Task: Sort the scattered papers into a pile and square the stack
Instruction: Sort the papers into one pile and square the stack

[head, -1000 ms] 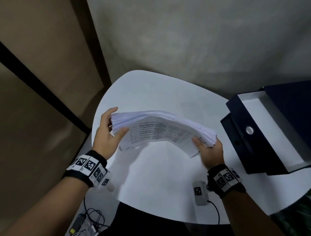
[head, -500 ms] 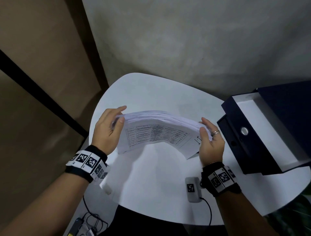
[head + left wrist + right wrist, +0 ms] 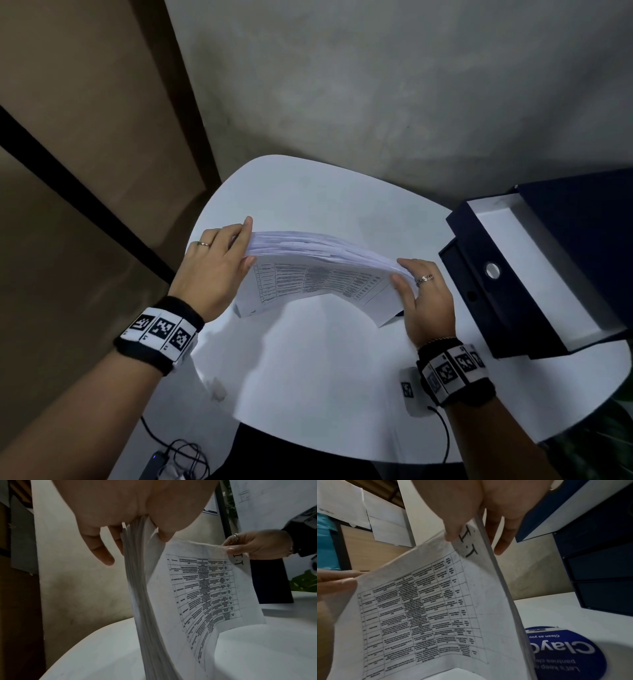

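Over the white counter (image 3: 308,377) we hold the paper stack (image 3: 318,270) on edge, left hand (image 3: 215,270) and right hand (image 3: 424,301) each gripping one end.

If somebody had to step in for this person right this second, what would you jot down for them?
Left hand: grips the left end of the paper stack, thumb in front, fingers behind.
Right hand: grips the right end the same way.
Stack: stands on its long edge on the white table, bowed in the middle, printed table sheet facing you. An open dark blue box sits to the right.
Done: the papers are gathered into one pile.
Left: edges look uneven, and the front sheet sticks out below. Probably tap the stack square, then lay it flat.
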